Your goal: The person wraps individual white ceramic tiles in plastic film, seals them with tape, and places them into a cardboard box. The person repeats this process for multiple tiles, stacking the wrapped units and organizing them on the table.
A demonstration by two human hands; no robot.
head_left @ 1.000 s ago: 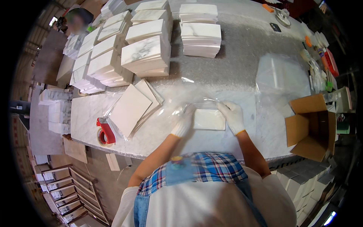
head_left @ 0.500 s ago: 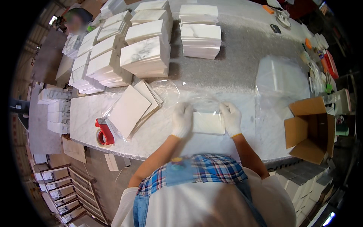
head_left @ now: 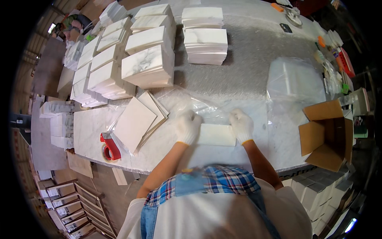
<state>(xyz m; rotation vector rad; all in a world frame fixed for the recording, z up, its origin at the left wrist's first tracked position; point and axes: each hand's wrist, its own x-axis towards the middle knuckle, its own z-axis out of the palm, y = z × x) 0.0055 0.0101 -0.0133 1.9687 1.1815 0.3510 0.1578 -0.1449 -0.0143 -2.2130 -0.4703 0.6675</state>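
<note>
In a white glove, my left hand (head_left: 188, 126) is closed at the left end of a white tile (head_left: 217, 135), which lies flat on the pale stone slab. My right hand (head_left: 242, 125), gloved too, has its fingers curled by the tile's far right corner. Clear plastic film (head_left: 205, 107) stretches between the two hands along the tile's far side, its edges gathered at my fingers. Left of my hands, thin off-white sheets (head_left: 135, 123) lie fanned out, and a red tape dispenser (head_left: 110, 147) rests near the slab's front edge.
Stacks of marble-patterned tiles (head_left: 147, 65) stand at the back left, with another stack (head_left: 205, 46) at back centre. To the right are a pile of clear plastic bags (head_left: 295, 79) and an open cardboard box (head_left: 326, 135). A person (head_left: 77, 24) is at far left.
My left hand has shifted slightly left and the gap between my hands has widened. The film that reached over the tile is now drawn up at its far side. My view has tilted slightly.
</note>
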